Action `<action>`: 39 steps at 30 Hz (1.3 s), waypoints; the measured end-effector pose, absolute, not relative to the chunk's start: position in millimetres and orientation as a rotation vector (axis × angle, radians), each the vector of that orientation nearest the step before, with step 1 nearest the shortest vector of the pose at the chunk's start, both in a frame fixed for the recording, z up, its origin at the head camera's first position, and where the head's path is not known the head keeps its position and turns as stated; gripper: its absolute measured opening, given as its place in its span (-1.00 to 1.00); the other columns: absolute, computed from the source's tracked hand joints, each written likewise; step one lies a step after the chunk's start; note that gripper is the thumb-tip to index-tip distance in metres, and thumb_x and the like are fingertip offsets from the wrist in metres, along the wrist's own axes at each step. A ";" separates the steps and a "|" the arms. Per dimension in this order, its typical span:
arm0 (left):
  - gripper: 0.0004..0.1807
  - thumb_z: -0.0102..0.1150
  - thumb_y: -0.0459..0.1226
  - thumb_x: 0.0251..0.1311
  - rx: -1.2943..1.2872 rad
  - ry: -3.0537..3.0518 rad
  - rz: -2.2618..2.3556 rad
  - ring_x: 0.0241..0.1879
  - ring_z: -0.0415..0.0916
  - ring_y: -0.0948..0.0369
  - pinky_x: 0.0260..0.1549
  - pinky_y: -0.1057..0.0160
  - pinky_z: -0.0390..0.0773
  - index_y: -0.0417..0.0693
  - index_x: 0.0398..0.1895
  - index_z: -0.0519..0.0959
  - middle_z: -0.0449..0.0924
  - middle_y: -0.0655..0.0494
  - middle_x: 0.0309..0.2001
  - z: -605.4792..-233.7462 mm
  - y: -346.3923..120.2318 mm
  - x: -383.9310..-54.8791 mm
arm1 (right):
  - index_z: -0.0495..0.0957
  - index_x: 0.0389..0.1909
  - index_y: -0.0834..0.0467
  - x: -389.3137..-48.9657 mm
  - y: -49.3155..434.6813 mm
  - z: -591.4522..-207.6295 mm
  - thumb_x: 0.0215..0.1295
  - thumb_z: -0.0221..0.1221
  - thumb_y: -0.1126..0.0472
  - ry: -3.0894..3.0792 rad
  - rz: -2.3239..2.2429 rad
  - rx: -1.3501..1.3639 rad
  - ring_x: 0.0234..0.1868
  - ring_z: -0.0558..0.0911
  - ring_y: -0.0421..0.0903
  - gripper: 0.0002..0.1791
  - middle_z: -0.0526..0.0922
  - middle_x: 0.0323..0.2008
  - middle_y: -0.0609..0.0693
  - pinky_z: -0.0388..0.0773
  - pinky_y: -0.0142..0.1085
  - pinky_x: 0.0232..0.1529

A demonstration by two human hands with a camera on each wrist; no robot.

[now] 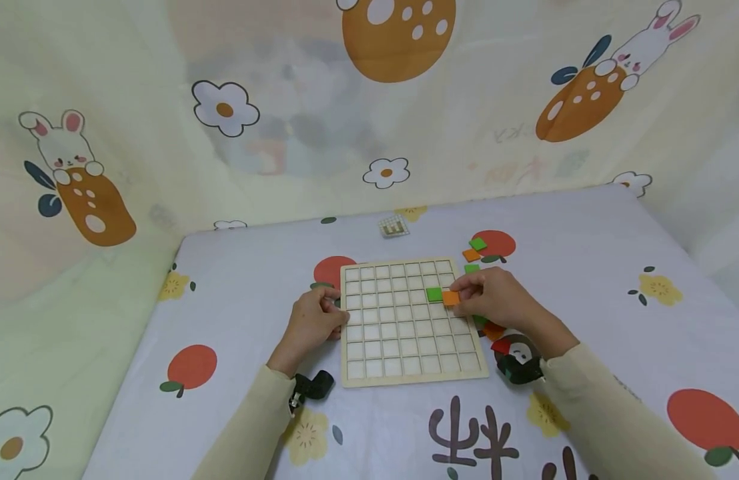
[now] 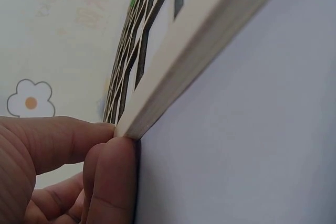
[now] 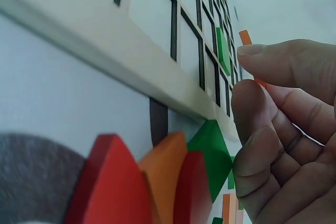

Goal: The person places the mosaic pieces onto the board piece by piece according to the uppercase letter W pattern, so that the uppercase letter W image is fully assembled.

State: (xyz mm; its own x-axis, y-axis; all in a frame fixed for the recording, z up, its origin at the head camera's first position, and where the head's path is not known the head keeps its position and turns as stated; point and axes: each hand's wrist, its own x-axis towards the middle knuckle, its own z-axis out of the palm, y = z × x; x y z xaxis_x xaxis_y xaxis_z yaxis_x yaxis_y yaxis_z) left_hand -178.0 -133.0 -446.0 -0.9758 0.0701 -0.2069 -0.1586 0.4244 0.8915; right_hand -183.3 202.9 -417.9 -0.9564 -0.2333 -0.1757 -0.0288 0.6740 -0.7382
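Left hand (image 1: 309, 319) pinches the grid board (image 1: 389, 329) — right hand (image 1: 494, 299), angled inward, pinches an orange tile (image 1: 450, 299).

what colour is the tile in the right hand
Orange. The tile in the right hand shows best in the head view.

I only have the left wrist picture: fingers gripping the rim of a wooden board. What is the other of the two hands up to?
Observer: The right hand pinches an orange tile over the board.
Visitor: Oh! Are there more coloured bits off the board?
Observer: Yes, loose pieces in red, orange and green lie by its right edge.
Visitor: And past the far edge?
Observer: A small packet-like item lies there; I cannot tell what it is.
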 end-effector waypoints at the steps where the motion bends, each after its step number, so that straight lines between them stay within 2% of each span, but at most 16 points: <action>1: -0.57 0.38 -0.43 0.22 -0.077 2.469 1.577 -0.56 0.60 0.20 -0.55 0.32 0.65 -0.27 0.16 0.56 0.59 -0.03 -0.36 -445.6 -132.7 -178.8 | 0.73 -0.02 0.26 -183.5 202.5 -417.4 0.19 0.48 0.24 2.634 -1.162 -0.223 -0.27 0.53 -0.03 -0.65 0.64 -0.33 0.02 0.52 -0.35 -0.35; 7: -0.56 0.38 -0.43 0.21 -0.094 2.472 1.566 -0.57 0.59 0.20 -0.55 0.33 0.63 -0.25 0.16 0.57 0.58 -0.02 -0.36 -443.8 -131.8 -180.4 | 0.71 0.01 0.31 -182.8 197.8 -415.0 0.20 0.46 0.27 2.609 -1.187 -0.274 -0.35 0.54 -0.05 -0.63 0.65 -0.38 0.01 0.49 -0.37 -0.42; 14: -0.56 0.38 -0.43 0.20 -0.115 2.463 1.563 -0.56 0.59 0.19 -0.55 0.33 0.63 -0.24 0.16 0.57 0.59 -0.03 -0.34 -443.4 -132.7 -179.4 | 0.72 -0.02 0.30 -182.2 189.0 -417.4 0.19 0.44 0.32 2.616 -1.155 -0.274 -0.29 0.54 -0.05 -0.67 0.65 -0.36 0.01 0.53 -0.33 -0.34; 39: -0.56 0.39 -0.45 0.20 -0.097 2.455 1.583 -0.56 0.61 0.21 -0.55 0.30 0.67 -0.27 0.16 0.56 0.58 -0.04 -0.34 -444.8 -133.1 -179.5 | 0.73 -0.04 0.27 -182.1 180.6 -422.2 0.21 0.44 0.34 2.587 -1.134 -0.207 -0.31 0.55 -0.06 -0.71 0.64 -0.36 0.01 0.56 -0.28 -0.30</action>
